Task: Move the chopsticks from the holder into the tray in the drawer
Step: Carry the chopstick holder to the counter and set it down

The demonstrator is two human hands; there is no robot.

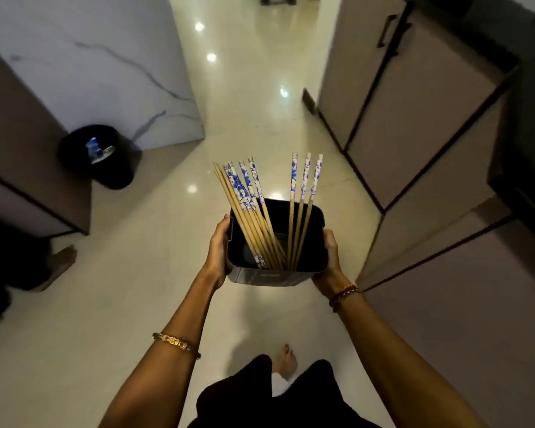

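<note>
Chopsticks (261, 208) were all kept in the holder (314, 217), gripped by left hand (218, 247) and right hand (331, 251) (no drawer seen).

Both hands (218, 247) (330, 251) grip the chopstick-filled holder (260, 278) above glossy floor (105, 304)

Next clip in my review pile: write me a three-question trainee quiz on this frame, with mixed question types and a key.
1. True or false: the left hand and the right hand both grip the black holder.
2. Multiple choice: where are the chopsticks? A) in a drawer tray B) standing in the holder in two leaning clusters C) lying on the floor
3. Fill in: by the marble wall on the left, the black bin stands on the ____.

Key: 1 true; 2 B; 3 floor.
</note>
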